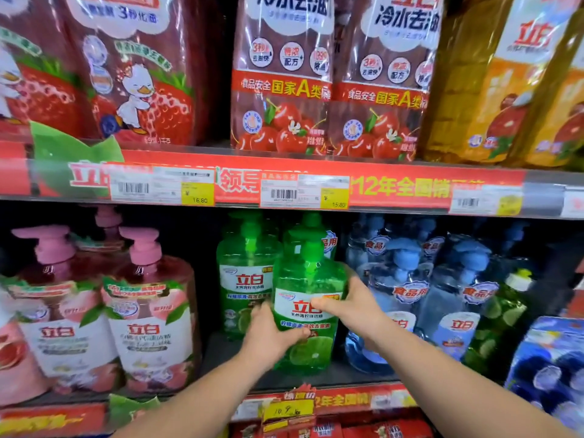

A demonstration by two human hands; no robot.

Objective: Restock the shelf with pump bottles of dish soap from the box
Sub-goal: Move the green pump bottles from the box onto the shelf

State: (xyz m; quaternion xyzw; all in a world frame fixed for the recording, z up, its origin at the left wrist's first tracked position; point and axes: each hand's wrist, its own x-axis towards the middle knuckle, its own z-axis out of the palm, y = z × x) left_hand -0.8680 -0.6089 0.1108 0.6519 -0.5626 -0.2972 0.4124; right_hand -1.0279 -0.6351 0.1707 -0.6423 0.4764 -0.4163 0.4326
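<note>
A green pump bottle of dish soap (308, 279) with a white label stands at the front of the lower shelf (221, 358). My left hand (268, 333) grips its lower left side, thumb across the label. My right hand (350, 306) grips its right side, thumb on the label's top. Two more green pump bottles stand behind it, one to the left (245, 273) and one behind it (313, 229). The box is out of view.
Pink pump bottles (148, 311) fill the shelf to the left, blue ones (407, 279) to the right, then a yellow-capped green bottle (502, 311). Refill pouches (281, 77) stand on the upper shelf. Price tags (305, 191) line its red edge. A blue pack (550, 368) sits far right.
</note>
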